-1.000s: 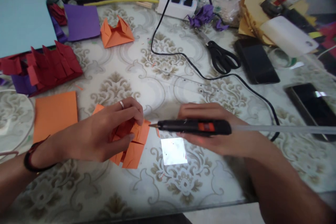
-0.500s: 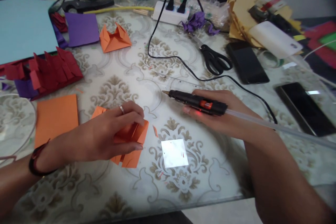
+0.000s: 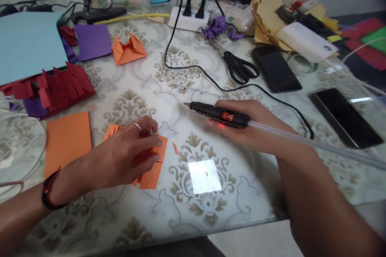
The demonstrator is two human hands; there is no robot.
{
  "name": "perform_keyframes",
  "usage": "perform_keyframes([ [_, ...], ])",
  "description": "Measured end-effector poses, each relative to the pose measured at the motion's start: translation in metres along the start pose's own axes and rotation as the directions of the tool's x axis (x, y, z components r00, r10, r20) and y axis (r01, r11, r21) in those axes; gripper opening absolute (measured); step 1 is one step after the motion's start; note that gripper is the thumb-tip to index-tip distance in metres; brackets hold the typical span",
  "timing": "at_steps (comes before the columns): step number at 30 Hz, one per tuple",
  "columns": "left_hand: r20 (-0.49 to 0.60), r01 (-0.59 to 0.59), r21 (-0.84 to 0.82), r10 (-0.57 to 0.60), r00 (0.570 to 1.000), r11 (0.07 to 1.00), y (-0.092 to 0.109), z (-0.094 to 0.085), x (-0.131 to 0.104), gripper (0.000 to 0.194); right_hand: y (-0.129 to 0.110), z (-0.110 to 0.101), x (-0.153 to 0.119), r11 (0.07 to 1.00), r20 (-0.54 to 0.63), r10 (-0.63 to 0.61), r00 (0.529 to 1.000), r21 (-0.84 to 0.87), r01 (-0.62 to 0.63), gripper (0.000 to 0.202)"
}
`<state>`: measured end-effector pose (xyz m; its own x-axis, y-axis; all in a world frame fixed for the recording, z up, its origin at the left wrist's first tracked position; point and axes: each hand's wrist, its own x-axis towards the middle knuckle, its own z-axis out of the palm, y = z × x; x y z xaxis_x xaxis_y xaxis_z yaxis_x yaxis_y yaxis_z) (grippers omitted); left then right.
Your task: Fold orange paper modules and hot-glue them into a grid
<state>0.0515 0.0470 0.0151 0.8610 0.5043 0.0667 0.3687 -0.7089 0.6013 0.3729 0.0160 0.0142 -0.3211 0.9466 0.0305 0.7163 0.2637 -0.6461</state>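
My left hand (image 3: 129,152) rests over a folded orange paper piece (image 3: 153,168), its fingers bent down onto the folds and hiding the middle of it. The thumb and fingertips close on a raised flap there. In my right hand (image 3: 256,128) is a black glue gun (image 3: 220,115), its tip pointing left, above the tabletop, apart from the paper. A red light glows on its underside, and a clear glue stick (image 3: 277,129) runs out of its back. A flat orange sheet (image 3: 68,140) lies left of my left hand.
Behind are a folded orange piece (image 3: 129,49), a purple sheet (image 3: 93,41), red folded papers (image 3: 64,86) and a blue sheet (image 3: 28,42). Black scissors (image 3: 240,68), two phones (image 3: 276,68), a power strip (image 3: 188,19) and a looping black cable (image 3: 208,73) lie towards the back and right.
The view has shifted slightly. My left fingers have bent further and drawn closer together over the orange piece. My right hand still holds the glue gun in much the same pose.
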Motion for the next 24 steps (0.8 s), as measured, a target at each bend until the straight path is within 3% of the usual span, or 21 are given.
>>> perform_keyframes([
  [7,0.002,0.025,0.184,-0.026,1.000,0.983,0.016,0.000,0.011,0.014,-0.001,-0.002,-0.001,1.000,-0.038,0.028,0.999,0.001,-0.028,0.030],
  [14,-0.021,0.177,0.388,-0.184,0.983,0.905,0.023,0.018,0.016,0.021,-0.003,-0.004,-0.001,0.999,-0.039,0.029,0.999,-0.019,-0.030,0.027],
  [20,-0.105,0.293,0.330,-0.273,0.956,0.898,0.030,0.027,0.016,0.018,0.005,-0.004,-0.001,0.979,-0.051,-0.014,0.999,-0.204,0.004,0.006],
  [24,-0.099,0.193,0.202,-0.176,0.979,0.960,0.034,0.018,0.006,0.018,0.014,-0.004,0.000,0.962,-0.070,0.017,0.997,-0.271,-0.035,0.014],
])
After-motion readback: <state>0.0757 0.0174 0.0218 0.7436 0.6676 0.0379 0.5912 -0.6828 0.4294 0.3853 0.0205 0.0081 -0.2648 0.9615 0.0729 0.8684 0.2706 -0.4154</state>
